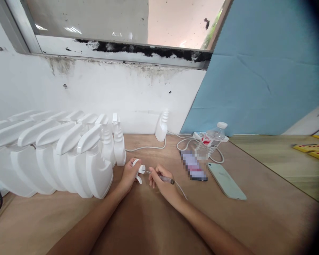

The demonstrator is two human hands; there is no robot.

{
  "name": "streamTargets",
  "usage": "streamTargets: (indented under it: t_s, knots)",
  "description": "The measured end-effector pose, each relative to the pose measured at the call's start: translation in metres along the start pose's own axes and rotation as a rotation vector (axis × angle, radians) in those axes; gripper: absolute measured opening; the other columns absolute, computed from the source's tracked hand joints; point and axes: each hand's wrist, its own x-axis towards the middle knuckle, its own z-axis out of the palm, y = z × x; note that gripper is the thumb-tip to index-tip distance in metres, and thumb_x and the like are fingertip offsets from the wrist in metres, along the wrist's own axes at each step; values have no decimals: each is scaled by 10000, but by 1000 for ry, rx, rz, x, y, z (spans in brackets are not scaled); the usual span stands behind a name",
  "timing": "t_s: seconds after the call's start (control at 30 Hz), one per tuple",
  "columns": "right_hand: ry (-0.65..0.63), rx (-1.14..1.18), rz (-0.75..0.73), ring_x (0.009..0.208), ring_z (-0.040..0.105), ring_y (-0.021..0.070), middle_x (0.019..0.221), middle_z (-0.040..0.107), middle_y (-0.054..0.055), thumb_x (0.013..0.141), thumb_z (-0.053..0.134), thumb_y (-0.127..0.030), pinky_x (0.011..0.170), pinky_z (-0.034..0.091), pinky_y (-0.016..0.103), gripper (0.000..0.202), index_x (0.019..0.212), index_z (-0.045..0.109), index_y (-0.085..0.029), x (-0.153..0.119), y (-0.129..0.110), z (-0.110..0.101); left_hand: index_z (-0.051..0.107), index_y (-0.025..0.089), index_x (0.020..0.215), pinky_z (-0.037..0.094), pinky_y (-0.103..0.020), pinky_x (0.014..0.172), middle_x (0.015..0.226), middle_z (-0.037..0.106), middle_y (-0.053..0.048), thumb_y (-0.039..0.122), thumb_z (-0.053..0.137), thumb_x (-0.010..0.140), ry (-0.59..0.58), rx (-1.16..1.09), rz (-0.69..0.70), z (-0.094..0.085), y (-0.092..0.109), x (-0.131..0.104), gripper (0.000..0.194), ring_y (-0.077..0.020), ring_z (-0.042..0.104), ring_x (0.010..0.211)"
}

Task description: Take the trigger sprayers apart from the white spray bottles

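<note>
— White plastic trigger-sprayer head point(141, 169): where is it?
— Held over the brown wooden table point(154, 223), right of a row of glossy white plastic spray bottles point(97, 175).
— What else is there?
— Farther right, a clear, white-capped plastic water bottle point(214, 142), then a flat, rectangular pale-green phone point(227, 181).
— And the fingers of the 2 hands?
— Left hand point(129, 175): clamped on the sprayer head. Right hand point(163, 187): closed around a slim metal-shafted tool with a translucent brown handle point(167, 179), its tip at the head's round end.
</note>
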Motion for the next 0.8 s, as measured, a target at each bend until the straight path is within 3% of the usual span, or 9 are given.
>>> streamTargets:
  t_s: [0.1, 0.33, 0.53, 0.8]
  knots:
    - [46, 79, -4, 427, 523, 92, 558, 580, -23, 864, 543, -490, 414, 398, 209, 395, 622, 409, -207, -3, 3, 6, 469, 188, 743, 287, -171, 367, 533, 463, 74, 463, 591, 756, -4, 119, 96, 0, -2, -1, 301, -67, 387, 408]
    - [77, 302, 123, 392, 544, 107, 540, 600, -26, 827, 584, -490, 349, 374, 199, 388, 625, 414, -206, 0, 2, 5, 451, 178, 707, 325, -169, 444, 554, 448, 70, 436, 578, 749, -56, 155, 147, 1, 1, -4, 290, -64, 396, 470]
    - [20, 500, 238, 379, 542, 122, 513, 610, -20, 793, 621, -483, 335, 338, 189, 368, 662, 411, -210, 3, 8, 1, 464, 183, 727, 282, -171, 407, 535, 468, 69, 469, 593, 729, -100, 139, 33, 1, 5, -5, 314, -65, 386, 431]
    - [30, 729, 242, 484, 587, 130, 590, 640, 2, 817, 629, -445, 428, 373, 201, 344, 700, 410, -207, -2, 2, 13, 503, 178, 746, 207, -172, 352, 507, 466, 63, 509, 570, 745, -9, 21, 13, 0, 7, -3, 337, -62, 369, 381]
